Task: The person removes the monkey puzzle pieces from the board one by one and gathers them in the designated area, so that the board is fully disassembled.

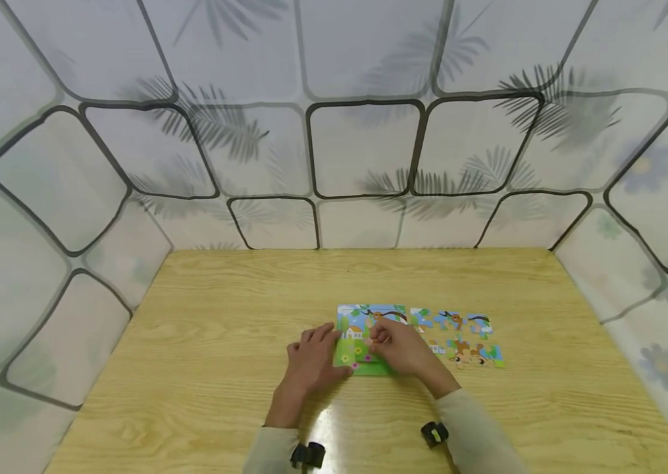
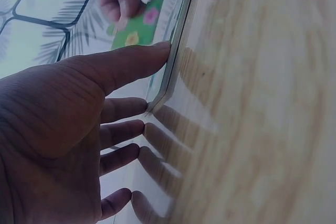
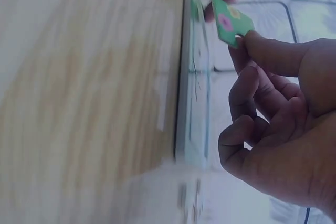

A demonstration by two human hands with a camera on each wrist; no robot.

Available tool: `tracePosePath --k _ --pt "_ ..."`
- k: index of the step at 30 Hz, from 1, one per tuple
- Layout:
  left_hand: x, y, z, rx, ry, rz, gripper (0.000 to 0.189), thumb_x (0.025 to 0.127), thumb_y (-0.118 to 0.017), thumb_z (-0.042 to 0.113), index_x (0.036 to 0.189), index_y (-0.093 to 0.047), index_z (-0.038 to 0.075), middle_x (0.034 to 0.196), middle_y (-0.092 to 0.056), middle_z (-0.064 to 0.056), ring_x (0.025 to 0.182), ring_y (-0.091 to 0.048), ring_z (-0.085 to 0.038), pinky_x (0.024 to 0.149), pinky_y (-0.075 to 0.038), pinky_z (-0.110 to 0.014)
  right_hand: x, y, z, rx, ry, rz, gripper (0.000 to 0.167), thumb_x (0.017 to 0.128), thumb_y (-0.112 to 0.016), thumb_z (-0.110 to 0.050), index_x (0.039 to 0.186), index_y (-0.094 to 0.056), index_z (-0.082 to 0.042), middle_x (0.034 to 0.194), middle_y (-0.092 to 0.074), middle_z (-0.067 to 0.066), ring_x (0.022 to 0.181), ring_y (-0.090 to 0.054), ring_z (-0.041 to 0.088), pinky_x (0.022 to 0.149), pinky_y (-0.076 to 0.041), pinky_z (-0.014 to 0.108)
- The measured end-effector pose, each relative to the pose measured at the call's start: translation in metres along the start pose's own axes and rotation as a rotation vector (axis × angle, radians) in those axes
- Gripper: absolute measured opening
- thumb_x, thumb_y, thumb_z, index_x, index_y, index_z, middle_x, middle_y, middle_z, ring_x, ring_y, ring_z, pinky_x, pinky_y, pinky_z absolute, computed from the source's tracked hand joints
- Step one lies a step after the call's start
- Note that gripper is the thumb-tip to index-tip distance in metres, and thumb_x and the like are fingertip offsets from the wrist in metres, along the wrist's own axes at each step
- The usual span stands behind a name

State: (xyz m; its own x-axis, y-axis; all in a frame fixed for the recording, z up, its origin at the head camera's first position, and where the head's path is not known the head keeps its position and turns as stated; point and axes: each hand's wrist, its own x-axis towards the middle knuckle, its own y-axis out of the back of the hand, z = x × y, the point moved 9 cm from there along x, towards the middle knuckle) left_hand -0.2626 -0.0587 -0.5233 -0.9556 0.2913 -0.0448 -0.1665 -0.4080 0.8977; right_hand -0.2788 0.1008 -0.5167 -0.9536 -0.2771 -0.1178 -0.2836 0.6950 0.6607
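A colourful puzzle board [image 1: 372,370] lies flat on the table, its picture showing a house, a tree branch and flowers. My left hand [image 1: 310,361] rests along its left side, thumb at the near edge. In the left wrist view the thumb [image 2: 134,61] touches the board's edge and the other fingers are spread. Over the board, my right hand [image 1: 406,349] pinches a green puzzle piece [image 3: 229,23] with pink and yellow flowers between thumb and index finger. The piece is tilted and raised above the board; my other right fingers curl inward.
Several loose puzzle pieces [image 1: 476,359] lie in rows right of the board, some with a brown animal's face, branches or sky. The wooden table [image 1: 203,303] ends at patterned cloth walls [image 1: 363,151] at the back and sides.
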Motion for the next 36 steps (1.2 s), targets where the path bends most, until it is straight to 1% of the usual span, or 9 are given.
tracePosePath --k 12,18,20,22,25,29,30,33,36 --pt "-0.001 0.0 -0.001 -0.025 0.001 -0.018 0.072 0.079 -0.073 0.047 0.139 -0.051 0.014 0.15 -0.042 -0.007 0.133 -0.039 -0.035 0.094 -0.034 -0.062 -0.029 0.031 0.03 -0.038 -0.014 0.02 0.007 0.092 -0.066 -0.029 0.09 -0.067 -0.023 0.089 -0.066 -0.005 0.075 -0.06 0.008 0.063 -0.047 0.029" --pt "-0.001 0.0 0.0 -0.029 -0.001 -0.015 0.073 0.079 -0.074 0.047 0.139 -0.051 0.013 0.15 -0.042 -0.008 0.132 -0.04 -0.035 0.093 -0.034 -0.062 -0.041 0.045 0.041 -0.062 -0.039 0.074 0.012 0.092 -0.066 -0.025 0.102 -0.064 -0.021 0.092 -0.067 -0.003 0.078 -0.061 0.007 0.064 -0.048 0.027" --pt "-0.001 0.0 -0.001 -0.026 0.002 -0.017 0.073 0.079 -0.074 0.047 0.139 -0.051 0.013 0.15 -0.042 -0.008 0.132 -0.039 -0.034 0.093 -0.034 -0.062 -0.045 0.049 0.044 -0.058 -0.037 0.083 0.018 0.092 -0.066 -0.021 0.11 -0.063 -0.018 0.092 -0.067 -0.002 0.076 -0.061 0.008 0.063 -0.049 0.031" --pt "-0.001 0.0 -0.001 -0.029 0.004 -0.019 0.073 0.08 -0.074 0.047 0.14 -0.05 0.013 0.15 -0.042 -0.008 0.132 -0.039 -0.034 0.093 -0.034 -0.062 -0.05 0.053 0.047 -0.079 -0.029 0.092 0.024 0.092 -0.066 -0.018 0.115 -0.062 -0.016 0.091 -0.068 -0.002 0.074 -0.062 0.007 0.077 -0.051 0.045" --pt "-0.002 0.0 -0.001 -0.035 0.006 -0.021 0.073 0.08 -0.074 0.047 0.14 -0.05 0.013 0.15 -0.042 -0.008 0.133 -0.039 -0.035 0.094 -0.033 -0.063 -0.057 0.056 0.053 -0.115 -0.02 0.078 0.027 0.092 -0.065 -0.016 0.118 -0.062 -0.015 0.09 -0.067 -0.003 0.07 -0.06 0.004 0.076 -0.05 0.053" --pt "-0.002 0.0 -0.002 -0.041 0.011 -0.026 0.073 0.08 -0.073 0.047 0.14 -0.05 0.014 0.151 -0.041 -0.008 0.134 -0.038 -0.035 0.095 -0.033 -0.064 -0.063 0.057 0.059 -0.138 -0.009 0.043 0.026 0.09 -0.065 -0.014 0.116 -0.064 -0.014 0.083 -0.065 -0.006 0.063 -0.055 0.003 0.095 -0.04 0.066" --pt "-0.002 0.0 -0.002 -0.041 0.011 -0.026 0.073 0.08 -0.073 0.048 0.14 -0.05 0.014 0.151 -0.041 -0.008 0.134 -0.038 -0.035 0.095 -0.032 -0.064 -0.064 0.057 0.059 -0.139 -0.004 0.037 0.025 0.09 -0.065 -0.013 0.115 -0.064 -0.013 0.081 -0.064 -0.007 0.062 -0.054 0.003 0.099 -0.03 0.072" --pt "-0.002 0.0 -0.002 -0.033 0.012 -0.025 0.073 0.08 -0.073 0.048 0.14 -0.05 0.014 0.151 -0.041 -0.007 0.134 -0.039 -0.035 0.095 -0.033 -0.064 -0.065 0.056 0.06 -0.151 0.017 0.022 0.025 0.088 -0.067 -0.013 0.112 -0.066 -0.011 0.075 -0.062 -0.008 0.058 -0.051 0.003 0.098 -0.037 0.067" --pt "-0.001 -0.001 -0.001 -0.035 0.006 -0.024 0.073 0.08 -0.073 0.048 0.14 -0.05 0.014 0.151 -0.041 -0.007 0.133 -0.039 -0.035 0.095 -0.033 -0.064 -0.067 0.055 0.062 -0.18 0.019 0.014 0.025 0.085 -0.068 -0.013 0.11 -0.067 -0.011 0.072 -0.06 -0.01 0.058 -0.049 0.002 0.082 -0.047 0.053"
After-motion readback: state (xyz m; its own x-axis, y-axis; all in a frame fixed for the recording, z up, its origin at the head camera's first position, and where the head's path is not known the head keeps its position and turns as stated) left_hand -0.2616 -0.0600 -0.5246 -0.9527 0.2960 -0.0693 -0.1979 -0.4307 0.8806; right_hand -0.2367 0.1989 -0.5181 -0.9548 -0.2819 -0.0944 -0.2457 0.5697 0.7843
